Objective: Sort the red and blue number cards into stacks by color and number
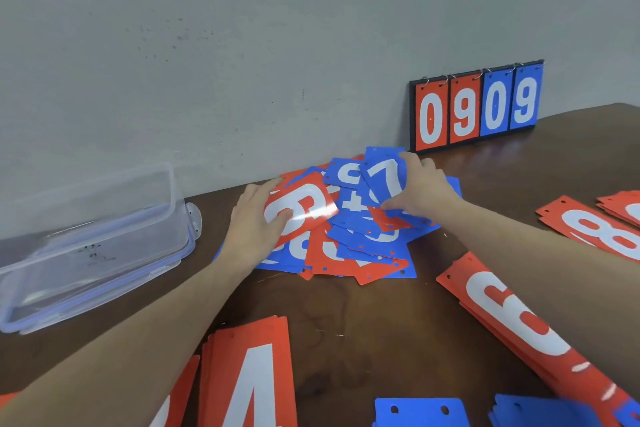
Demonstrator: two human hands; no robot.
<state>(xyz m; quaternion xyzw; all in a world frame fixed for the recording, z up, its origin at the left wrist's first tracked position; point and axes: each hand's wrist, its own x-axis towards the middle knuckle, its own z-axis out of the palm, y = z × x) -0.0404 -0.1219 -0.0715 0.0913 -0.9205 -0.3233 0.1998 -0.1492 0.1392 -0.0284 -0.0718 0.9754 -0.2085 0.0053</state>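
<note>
sorted stacks [256, 378]: red 4s nearest, below left hand; red 6s and 8s under right forearm
left hand [254, 224]: thumb pinching red card [299, 206], lift it clear alone
right hand [420, 189]: gripping blue 7 [384, 177] by its edges, keep it flat
mixed pile [356, 239]: between both hands, cards overlapping

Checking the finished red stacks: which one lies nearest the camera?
The red 4 stack at the bottom edge; the red 6 stack and red 8 stack lie farther right.
</note>
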